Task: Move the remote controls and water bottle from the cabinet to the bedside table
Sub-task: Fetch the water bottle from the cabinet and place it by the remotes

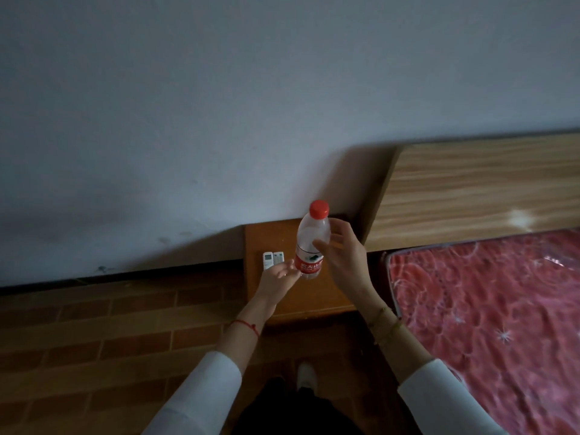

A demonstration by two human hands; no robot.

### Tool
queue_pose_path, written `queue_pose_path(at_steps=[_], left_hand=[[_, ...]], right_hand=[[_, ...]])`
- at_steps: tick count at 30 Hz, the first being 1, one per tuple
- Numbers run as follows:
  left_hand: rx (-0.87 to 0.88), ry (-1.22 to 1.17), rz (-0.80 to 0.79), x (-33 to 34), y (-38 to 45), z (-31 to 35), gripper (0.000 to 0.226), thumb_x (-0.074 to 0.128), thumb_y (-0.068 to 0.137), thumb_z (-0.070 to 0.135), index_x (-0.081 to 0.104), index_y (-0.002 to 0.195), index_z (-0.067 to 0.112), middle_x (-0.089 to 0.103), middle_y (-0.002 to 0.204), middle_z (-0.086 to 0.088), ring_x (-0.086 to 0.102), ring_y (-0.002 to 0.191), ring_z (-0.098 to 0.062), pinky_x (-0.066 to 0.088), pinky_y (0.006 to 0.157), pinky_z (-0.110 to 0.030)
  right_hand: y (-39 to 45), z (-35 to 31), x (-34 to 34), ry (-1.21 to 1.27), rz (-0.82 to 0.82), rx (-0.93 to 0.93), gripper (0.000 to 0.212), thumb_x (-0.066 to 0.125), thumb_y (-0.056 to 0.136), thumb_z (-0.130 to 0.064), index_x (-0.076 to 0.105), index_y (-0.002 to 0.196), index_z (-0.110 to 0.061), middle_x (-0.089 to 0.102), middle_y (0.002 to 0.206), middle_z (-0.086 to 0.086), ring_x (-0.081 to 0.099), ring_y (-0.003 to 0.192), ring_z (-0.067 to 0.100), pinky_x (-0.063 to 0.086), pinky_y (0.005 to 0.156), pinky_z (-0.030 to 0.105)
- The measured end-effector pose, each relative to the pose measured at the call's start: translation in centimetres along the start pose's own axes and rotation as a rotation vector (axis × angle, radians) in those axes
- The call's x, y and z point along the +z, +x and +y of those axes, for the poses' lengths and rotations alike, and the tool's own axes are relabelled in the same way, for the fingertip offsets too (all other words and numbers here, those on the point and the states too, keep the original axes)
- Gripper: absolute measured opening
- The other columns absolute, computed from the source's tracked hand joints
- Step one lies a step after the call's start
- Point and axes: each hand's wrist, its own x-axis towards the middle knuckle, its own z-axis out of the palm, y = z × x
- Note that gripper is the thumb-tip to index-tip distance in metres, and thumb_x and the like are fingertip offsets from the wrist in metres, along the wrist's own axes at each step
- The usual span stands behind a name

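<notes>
Two remotes [273, 259] and bottle [312, 243] on bedside table [326, 293] (fingers apart on both hands)

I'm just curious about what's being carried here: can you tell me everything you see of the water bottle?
The water bottle is clear plastic with a red screw cap, shut, and a red label round its lower half. It stands upright on the bedside table, right of two white remotes. The right hand is open beside it, fingertips near its side; the left hand reaches close to its base.
</notes>
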Motion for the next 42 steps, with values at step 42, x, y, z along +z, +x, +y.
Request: queue_pose_path(at_steps=[42], left_hand=[[-0.019,0.407,0.060,3.5,23.8,-17.5,0.051,0.038,0.097,0.007,0.030,0.148,0.010,0.041,0.148,-0.015,0.041,0.136,-0.029,0.037,0.107,-0.033]], right_hand=[[9.4,29.9,14.1,-0.171,-0.240,-0.003,0.064,0.068,0.084,-0.021,0.038,0.139,-0.011,0.047,0.138,0.008,0.046,0.127,0.019,0.041,0.101,0.027]])
